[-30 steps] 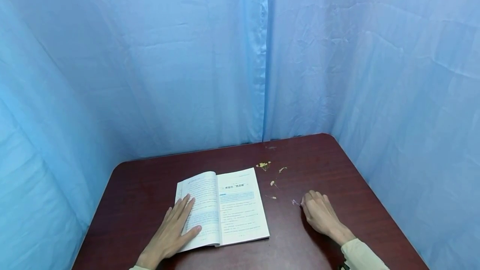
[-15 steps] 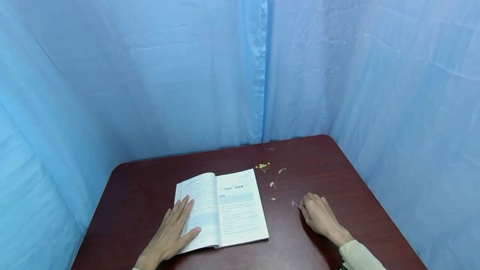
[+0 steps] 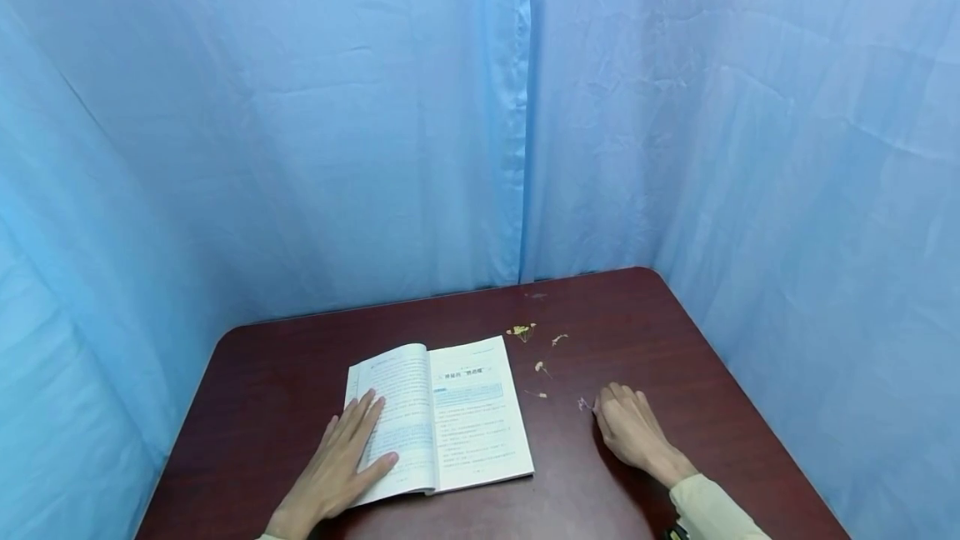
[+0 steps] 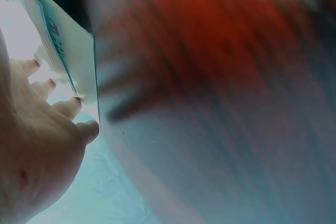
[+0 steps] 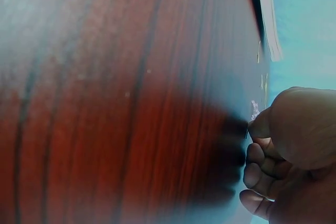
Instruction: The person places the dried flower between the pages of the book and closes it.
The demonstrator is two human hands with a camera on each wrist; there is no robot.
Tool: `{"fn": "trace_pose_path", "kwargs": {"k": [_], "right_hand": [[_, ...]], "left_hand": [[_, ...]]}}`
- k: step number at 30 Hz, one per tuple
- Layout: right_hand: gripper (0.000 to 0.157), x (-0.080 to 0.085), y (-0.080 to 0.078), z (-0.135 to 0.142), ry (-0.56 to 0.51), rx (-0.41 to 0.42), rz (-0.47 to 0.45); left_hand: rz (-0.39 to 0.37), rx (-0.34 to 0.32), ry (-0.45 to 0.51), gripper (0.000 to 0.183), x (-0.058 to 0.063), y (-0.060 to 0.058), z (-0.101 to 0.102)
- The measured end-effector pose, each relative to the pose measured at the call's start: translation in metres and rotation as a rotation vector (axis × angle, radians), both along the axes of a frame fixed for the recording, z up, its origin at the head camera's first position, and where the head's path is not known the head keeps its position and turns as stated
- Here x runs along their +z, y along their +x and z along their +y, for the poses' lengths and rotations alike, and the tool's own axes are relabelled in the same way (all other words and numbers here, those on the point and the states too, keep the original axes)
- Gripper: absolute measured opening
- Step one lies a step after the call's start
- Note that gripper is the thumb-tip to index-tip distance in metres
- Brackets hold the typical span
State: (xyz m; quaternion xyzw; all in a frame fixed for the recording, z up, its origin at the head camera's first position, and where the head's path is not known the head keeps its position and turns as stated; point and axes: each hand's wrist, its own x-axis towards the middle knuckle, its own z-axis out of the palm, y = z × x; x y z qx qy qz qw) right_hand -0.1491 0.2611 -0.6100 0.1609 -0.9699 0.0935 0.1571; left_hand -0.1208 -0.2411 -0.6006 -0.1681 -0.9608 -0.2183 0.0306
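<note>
My left hand point(image 3: 339, 463) lies with spread fingers on the left page of an open book point(image 3: 483, 427), the thumb pointing toward the spine. In the left wrist view the fingers point(image 4: 67, 107) reach over the book's edge point(image 4: 80, 61). Right of the book, my right hand point(image 3: 633, 430) is low at the table with curled fingers. Its thumb and forefinger pinch the stem end of a small purple flower sprig point(image 3: 583, 403), whose blossom points left. The right wrist view shows that purple sprig point(image 5: 255, 108) just beyond the thumb tip; the other fingers curl beneath.
Between book and right hand lie a yellow flower cluster point(image 3: 521, 331), a thin yellow sprig point(image 3: 559, 339), a pale flower point(image 3: 540, 367) and a small stemmed bloom point(image 3: 541, 395). The dark red table point(image 3: 285, 373) has rounded far corners. Blue curtains point(image 3: 337, 148) enclose it.
The head view has shifted slightly. My left hand stays on the page, and my right hand stays at the purple sprig with hardly any movement.
</note>
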Motion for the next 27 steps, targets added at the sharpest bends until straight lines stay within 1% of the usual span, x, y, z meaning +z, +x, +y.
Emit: {"fn": "trace_pose_path", "kwargs": {"k": [4, 9, 12, 20, 27], "right_hand": [[0.029, 0.002, 0.001, 0.001, -0.020, -0.005, -0.021], [0.025, 0.011, -0.001, -0.001, -0.052, 0.000, -0.021], [0.023, 0.015, -0.003, -0.006, -0.075, 0.008, -0.029], [0.020, 0.026, -0.015, -0.041, -0.156, 0.059, -0.075], [0.019, 0.032, -0.025, -0.078, -0.223, 0.087, -0.167]], "left_hand": [[-0.010, 0.001, -0.005, 0.087, 0.000, 0.000, 0.000], [-0.030, 0.009, -0.014, 0.088, -0.001, -0.001, -0.001], [-0.034, 0.010, -0.012, 0.088, -0.001, -0.002, -0.001], [-0.036, 0.009, 0.005, 0.087, 0.000, 0.000, -0.001], [-0.074, 0.017, 0.009, 0.088, 0.001, -0.001, 0.000]]}}
